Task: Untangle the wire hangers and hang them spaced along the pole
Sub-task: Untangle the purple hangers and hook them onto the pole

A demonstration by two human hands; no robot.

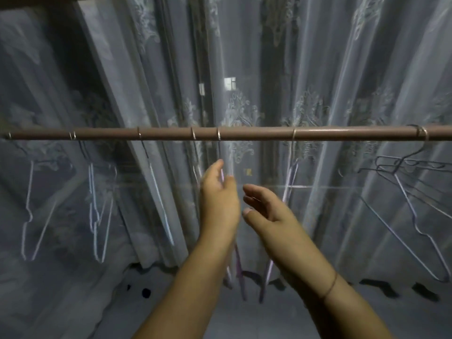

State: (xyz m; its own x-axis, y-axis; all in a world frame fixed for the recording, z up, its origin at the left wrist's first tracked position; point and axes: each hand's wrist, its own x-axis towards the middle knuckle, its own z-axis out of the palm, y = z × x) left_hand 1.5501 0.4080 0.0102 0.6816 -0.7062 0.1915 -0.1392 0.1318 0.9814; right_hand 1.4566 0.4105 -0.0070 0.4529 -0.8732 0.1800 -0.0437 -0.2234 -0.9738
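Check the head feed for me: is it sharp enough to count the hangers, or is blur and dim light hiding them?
Head view: dim, bluish light; the hangers beside the left hand smear with motion blur; the pole bows from wide-angle distortion; the tangled hangers at right read clearer.

The pole (244,133) runs out of sight at both edges. The tangled hangers (413,192) on the right are cut off there; how many interlock is unclear. The left hand (219,199) hides part of a hanger (238,263), and whether it touches the wire is too blurred to tell.
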